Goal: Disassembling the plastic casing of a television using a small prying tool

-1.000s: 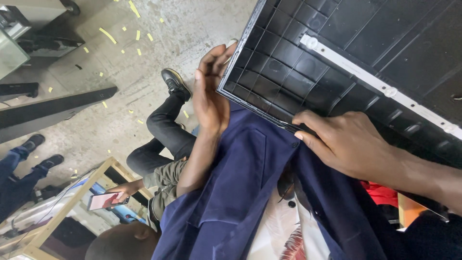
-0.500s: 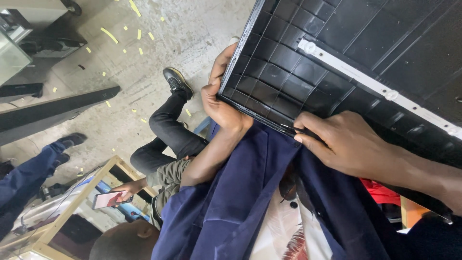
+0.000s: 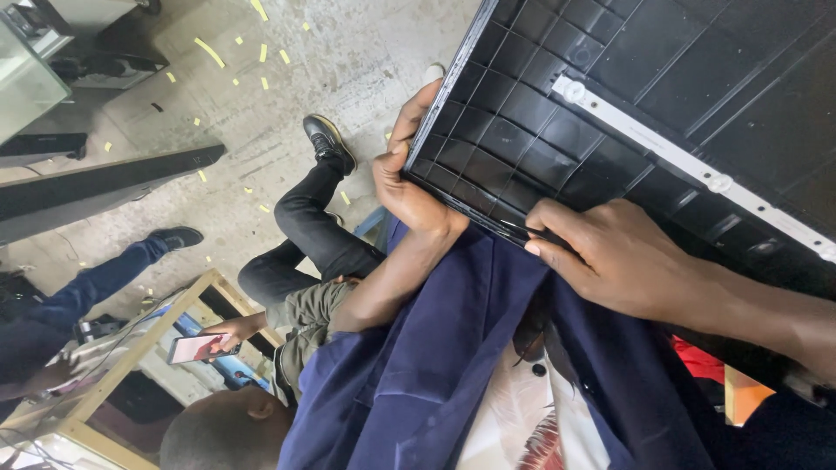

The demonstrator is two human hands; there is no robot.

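A large black plastic panel (image 3: 557,104) with a ribbed grid inside fills the upper right. A white strip (image 3: 653,144) with round studs runs across it. My left hand (image 3: 409,187) grips the panel's left edge near its lower corner, fingers curled over the rim. My right hand (image 3: 618,257) clasps the lower edge, fingertips pressed on the rim. Under both arms lies my open navy jacket (image 3: 453,348) over a white printed shirt.
Below me a person sits in black trousers and a black shoe (image 3: 329,139), holding a phone (image 3: 198,348). A wooden frame (image 3: 131,348) stands at lower left. A long black bar (image 3: 104,183) lies on the concrete floor. Another person's blue-trousered leg (image 3: 113,270) reaches in from the left.
My left hand was flat and open beside the panel; it has closed on the panel's left edge. The blue-trousered leg has slid right. My right hand has stayed put.
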